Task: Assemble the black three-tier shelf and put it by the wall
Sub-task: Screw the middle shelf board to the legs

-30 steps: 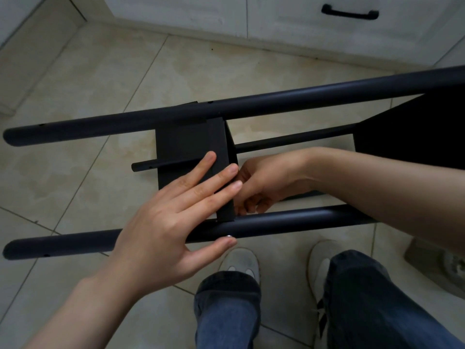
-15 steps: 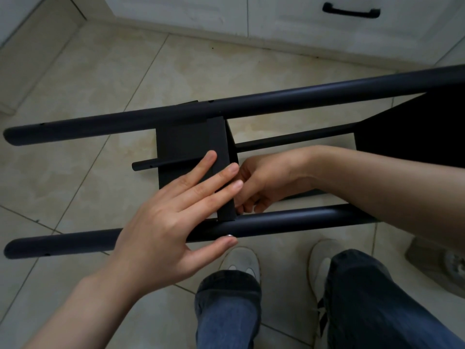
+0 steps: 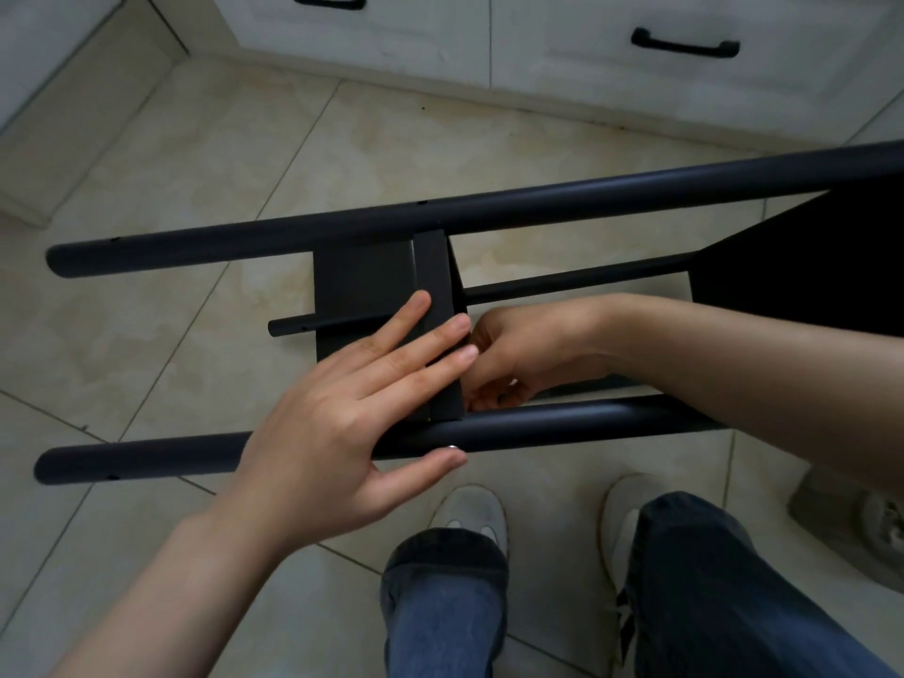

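The black shelf lies on its side above the tiled floor, its far pole and near pole running left to right. A black shelf board stands between them. My left hand lies flat on that board, fingers spread, thumb under the near pole beside a small silver screw head. My right hand reaches in from the right behind the board, fingers curled and pinched; what they hold is hidden. A thin lower rod passes behind. A second black board fills the right side.
White cabinets with black handles line the far wall. My two legs in blue jeans and grey shoes stand just under the near pole. A grey wheeled object sits at the right edge. Open tile lies to the left.
Both hands stay where they were on the board and behind it. The view has tilted slightly, bringing more of the cabinets into sight.
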`<state>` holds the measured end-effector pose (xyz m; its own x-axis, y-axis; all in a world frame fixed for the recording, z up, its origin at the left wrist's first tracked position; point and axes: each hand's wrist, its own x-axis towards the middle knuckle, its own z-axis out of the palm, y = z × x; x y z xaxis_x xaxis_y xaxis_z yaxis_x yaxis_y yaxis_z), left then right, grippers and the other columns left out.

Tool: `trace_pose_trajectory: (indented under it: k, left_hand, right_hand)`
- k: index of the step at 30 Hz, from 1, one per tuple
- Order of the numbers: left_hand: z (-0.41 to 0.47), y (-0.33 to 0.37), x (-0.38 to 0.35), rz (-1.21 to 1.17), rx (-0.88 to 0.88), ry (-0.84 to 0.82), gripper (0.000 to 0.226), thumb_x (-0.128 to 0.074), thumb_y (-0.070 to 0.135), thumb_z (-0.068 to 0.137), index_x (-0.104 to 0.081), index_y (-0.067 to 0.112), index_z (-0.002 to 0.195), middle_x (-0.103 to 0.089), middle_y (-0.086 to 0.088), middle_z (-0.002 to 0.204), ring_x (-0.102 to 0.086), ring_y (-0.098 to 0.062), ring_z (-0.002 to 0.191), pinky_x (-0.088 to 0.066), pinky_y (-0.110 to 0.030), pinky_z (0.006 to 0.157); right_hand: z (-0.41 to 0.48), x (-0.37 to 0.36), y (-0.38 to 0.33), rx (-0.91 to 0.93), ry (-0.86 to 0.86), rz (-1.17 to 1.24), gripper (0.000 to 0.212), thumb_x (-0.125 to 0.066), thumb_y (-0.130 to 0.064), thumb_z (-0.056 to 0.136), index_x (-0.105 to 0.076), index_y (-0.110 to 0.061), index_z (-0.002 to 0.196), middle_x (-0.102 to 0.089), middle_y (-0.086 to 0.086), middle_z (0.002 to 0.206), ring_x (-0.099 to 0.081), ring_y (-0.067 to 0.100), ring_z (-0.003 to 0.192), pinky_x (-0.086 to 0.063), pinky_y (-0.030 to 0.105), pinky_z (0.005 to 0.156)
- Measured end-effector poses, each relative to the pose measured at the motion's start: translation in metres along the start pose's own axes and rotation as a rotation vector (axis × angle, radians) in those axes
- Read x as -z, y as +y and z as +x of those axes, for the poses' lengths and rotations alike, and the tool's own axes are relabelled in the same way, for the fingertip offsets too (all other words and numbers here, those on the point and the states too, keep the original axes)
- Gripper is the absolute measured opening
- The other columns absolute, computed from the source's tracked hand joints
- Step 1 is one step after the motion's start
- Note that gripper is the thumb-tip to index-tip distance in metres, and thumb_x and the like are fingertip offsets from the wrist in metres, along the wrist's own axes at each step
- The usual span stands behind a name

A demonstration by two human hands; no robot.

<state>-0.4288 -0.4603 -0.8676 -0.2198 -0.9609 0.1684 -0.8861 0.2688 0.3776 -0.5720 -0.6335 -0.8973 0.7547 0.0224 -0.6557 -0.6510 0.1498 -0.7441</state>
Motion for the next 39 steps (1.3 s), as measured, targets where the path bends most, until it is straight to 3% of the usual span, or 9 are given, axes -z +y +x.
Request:
trace_pose_trajectory:
  k: [3, 7, 13, 19, 25, 28, 31, 34, 39]
  left_hand:
    - [0.004, -0.003, 0.001, -0.008, 0.009, 0.001, 0.063, -0.061, 0.050, 0.093, -0.050, 0.017, 0.146, -0.041, 0.004, 0.158, -0.025, -0.020, 0.153, -0.040, -0.039, 0.115]
    - [0.006, -0.005, 0.004, -0.039, 0.019, -0.005, 0.064, -0.063, 0.049, 0.092, -0.050, 0.019, 0.148, -0.041, 0.006, 0.159, -0.024, -0.019, 0.153, -0.047, -0.049, 0.109]
    - [0.002, 0.000, 0.005, 0.013, 0.021, 0.000, 0.065, -0.059, 0.052, 0.093, -0.050, 0.018, 0.148, -0.038, 0.007, 0.160, -0.022, -0.016, 0.154, -0.048, -0.046, 0.108]
    - [-0.002, 0.017, 0.007, 0.023, 0.099, 0.058, 0.059, -0.065, 0.042, 0.092, -0.054, 0.017, 0.145, -0.040, 0.008, 0.157, -0.026, -0.012, 0.152, -0.041, -0.040, 0.115]
    - [-0.010, 0.046, 0.003, -0.070, 0.288, 0.239, 0.037, -0.082, 0.015, 0.084, -0.074, 0.009, 0.120, -0.065, -0.001, 0.134, -0.063, -0.018, 0.122, -0.054, -0.039, 0.101]
    - [-0.019, 0.057, 0.002, -0.149, 0.383, 0.428, 0.021, -0.081, 0.005, 0.082, -0.078, 0.012, 0.102, -0.074, 0.004, 0.107, -0.068, -0.005, 0.102, -0.054, -0.024, 0.092]
    - [-0.031, 0.067, -0.003, -0.411, 0.625, 0.588, 0.016, -0.078, 0.008, 0.084, -0.076, 0.022, 0.092, -0.073, 0.014, 0.087, -0.070, -0.001, 0.089, -0.052, -0.011, 0.078]
    - [-0.034, 0.072, -0.010, -0.817, 0.980, 0.621, 0.003, -0.075, 0.012, 0.088, -0.072, 0.012, 0.088, -0.076, 0.000, 0.081, -0.075, -0.016, 0.083, -0.057, -0.019, 0.072]
    - [-0.020, 0.071, -0.009, -1.625, 1.289, 0.746, 0.022, -0.068, 0.007, 0.092, -0.063, -0.006, 0.109, -0.075, -0.023, 0.099, -0.076, -0.030, 0.089, -0.063, -0.029, 0.069]
  right_hand:
    - [-0.010, 0.003, -0.007, 0.009, 0.052, -0.055, 0.018, -0.064, -0.019, 0.092, -0.073, -0.014, 0.078, -0.070, 0.004, 0.081, -0.062, 0.014, 0.075, -0.050, 0.026, 0.073]
    - [-0.033, 0.005, -0.015, 0.000, 0.117, -0.097, 0.022, -0.061, -0.029, 0.095, -0.075, -0.012, 0.092, -0.074, 0.004, 0.090, -0.067, 0.012, 0.078, -0.054, 0.026, 0.075]
    - [-0.066, -0.008, -0.018, 0.048, 0.291, -0.304, 0.018, -0.062, -0.032, 0.096, -0.074, -0.022, 0.103, -0.076, -0.006, 0.097, -0.071, 0.010, 0.092, -0.058, 0.027, 0.085]
    - [-0.093, -0.026, -0.017, 0.158, 0.457, -0.577, 0.019, -0.070, -0.021, 0.089, -0.073, -0.026, 0.108, -0.074, -0.010, 0.103, -0.066, -0.002, 0.091, -0.050, 0.012, 0.083]
    - [-0.100, -0.044, -0.009, 0.145, 0.548, -0.792, 0.033, -0.068, -0.019, 0.089, -0.066, -0.021, 0.123, -0.068, -0.007, 0.117, -0.064, 0.009, 0.103, -0.051, 0.021, 0.090]
    - [-0.099, -0.050, -0.004, 0.132, 0.592, -0.855, 0.034, -0.066, -0.017, 0.090, -0.064, -0.022, 0.124, -0.068, -0.002, 0.116, -0.063, 0.014, 0.104, -0.052, 0.033, 0.093]
    - [-0.097, -0.050, 0.001, 0.153, 0.620, -0.847, 0.033, -0.066, -0.016, 0.090, -0.065, -0.021, 0.123, -0.068, -0.002, 0.114, -0.062, 0.013, 0.104, -0.052, 0.031, 0.092]
    - [-0.096, -0.049, 0.003, 0.161, 0.636, -0.840, 0.033, -0.067, -0.017, 0.090, -0.065, -0.023, 0.123, -0.068, -0.003, 0.113, -0.062, 0.012, 0.103, -0.051, 0.027, 0.090]
    - [-0.097, -0.050, 0.003, 0.170, 0.655, -0.882, 0.033, -0.066, -0.019, 0.090, -0.065, -0.024, 0.122, -0.069, -0.002, 0.111, -0.063, 0.014, 0.103, -0.053, 0.033, 0.090]
